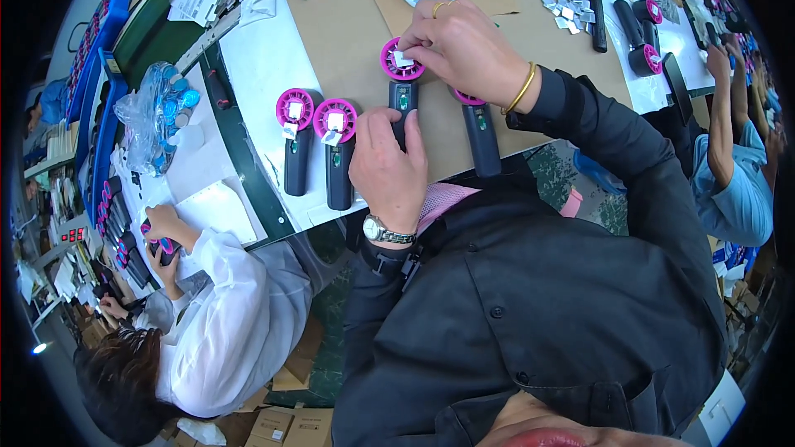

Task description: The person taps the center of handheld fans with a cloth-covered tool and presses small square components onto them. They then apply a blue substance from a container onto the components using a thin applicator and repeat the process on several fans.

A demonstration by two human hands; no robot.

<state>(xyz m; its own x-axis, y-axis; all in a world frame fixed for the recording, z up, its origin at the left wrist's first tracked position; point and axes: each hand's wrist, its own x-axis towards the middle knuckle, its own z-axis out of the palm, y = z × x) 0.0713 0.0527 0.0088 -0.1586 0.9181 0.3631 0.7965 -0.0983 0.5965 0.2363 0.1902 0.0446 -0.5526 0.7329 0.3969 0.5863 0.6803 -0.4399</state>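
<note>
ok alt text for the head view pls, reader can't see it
A person's left hand holds a dark handheld device with a pink ring-shaped head while the right hand pinches a small white piece there. Three similar devices lie nearby on the table; a co-worker in white sits at left.

Red digits (pixel 73 235) glowed on a display (pixel 69 240) at far left, while dark print on cardboard boxes (pixel 308 429) below was too small to read.

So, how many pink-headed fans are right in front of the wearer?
4: leftmost fan, second fan beside it, third fan at the left hand, fourth fan below the right hand, head partly covered. Others may be hidden.
</note>
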